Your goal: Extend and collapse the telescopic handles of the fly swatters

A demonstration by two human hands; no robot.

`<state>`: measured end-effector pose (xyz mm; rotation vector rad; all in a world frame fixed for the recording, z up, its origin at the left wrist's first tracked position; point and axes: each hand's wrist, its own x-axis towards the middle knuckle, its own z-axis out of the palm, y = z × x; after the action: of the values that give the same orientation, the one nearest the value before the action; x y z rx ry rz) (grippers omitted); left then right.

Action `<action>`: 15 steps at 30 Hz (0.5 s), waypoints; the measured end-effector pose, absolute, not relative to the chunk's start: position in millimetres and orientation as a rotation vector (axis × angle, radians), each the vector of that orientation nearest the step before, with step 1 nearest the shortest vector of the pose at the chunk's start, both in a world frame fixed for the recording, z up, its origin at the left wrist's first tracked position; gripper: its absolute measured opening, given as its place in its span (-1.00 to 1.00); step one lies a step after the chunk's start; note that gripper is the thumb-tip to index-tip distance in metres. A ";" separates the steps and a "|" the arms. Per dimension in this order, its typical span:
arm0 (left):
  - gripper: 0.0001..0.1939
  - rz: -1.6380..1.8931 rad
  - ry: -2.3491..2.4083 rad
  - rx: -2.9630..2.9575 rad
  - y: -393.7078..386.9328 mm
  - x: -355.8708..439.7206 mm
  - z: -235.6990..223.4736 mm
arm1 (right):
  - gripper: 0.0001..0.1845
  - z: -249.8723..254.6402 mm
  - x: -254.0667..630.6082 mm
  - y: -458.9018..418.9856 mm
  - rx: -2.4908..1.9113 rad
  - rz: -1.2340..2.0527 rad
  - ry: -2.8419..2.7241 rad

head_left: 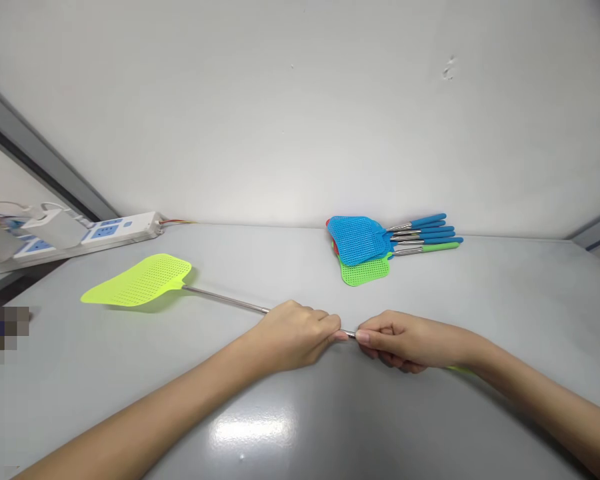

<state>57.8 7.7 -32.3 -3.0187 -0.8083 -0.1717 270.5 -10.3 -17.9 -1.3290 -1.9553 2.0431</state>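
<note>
A yellow-green fly swatter (147,280) with a thin metal telescopic shaft lies across the front of the table, its perforated head at the left. My left hand (300,333) is wrapped around the shaft near its middle. Close by on the right, my right hand (397,340) grips the same shaft between thumb and fingers. A short piece of bare metal shows between the two hands. Most of the handle is hidden behind my right hand and wrist; only a sliver of yellow-green shows below the wrist.
Near the wall lies a pile of several fly swatters (357,240) with blue and green heads, red edges peeking out beneath, handles pointing right. A white power strip (123,228) with plugs stands at the back left of the grey table (260,260). A pale wall rises behind.
</note>
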 end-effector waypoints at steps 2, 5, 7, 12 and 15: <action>-0.64 -0.161 -0.809 -3.016 8.2 56.7 -32.2 | -0.56 -18.6 270.5 -10.3 -1.325 2.045 -1.944; -0.64 -0.154 -0.805 -3.013 9.3 55.9 -33.0 | -0.57 -20.3 271.1 -10.6 -1.330 2.052 -1.930; -0.64 -0.151 -0.801 -3.016 10.4 55.5 -33.7 | -0.58 -21.0 271.8 -10.6 -1.321 2.061 -1.920; -0.63 -0.124 -0.840 -3.013 12.9 55.0 -33.8 | -0.58 -20.0 274.3 -7.9 -1.286 2.031 -1.956; -0.63 -0.130 -0.857 -3.011 13.5 54.8 -33.7 | -0.56 -18.9 276.3 -6.1 -1.291 2.005 -1.990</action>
<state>54.8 13.5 -33.7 -3.0109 -0.8569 -0.1299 276.3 -6.1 -18.9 -1.2905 -1.9903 2.0054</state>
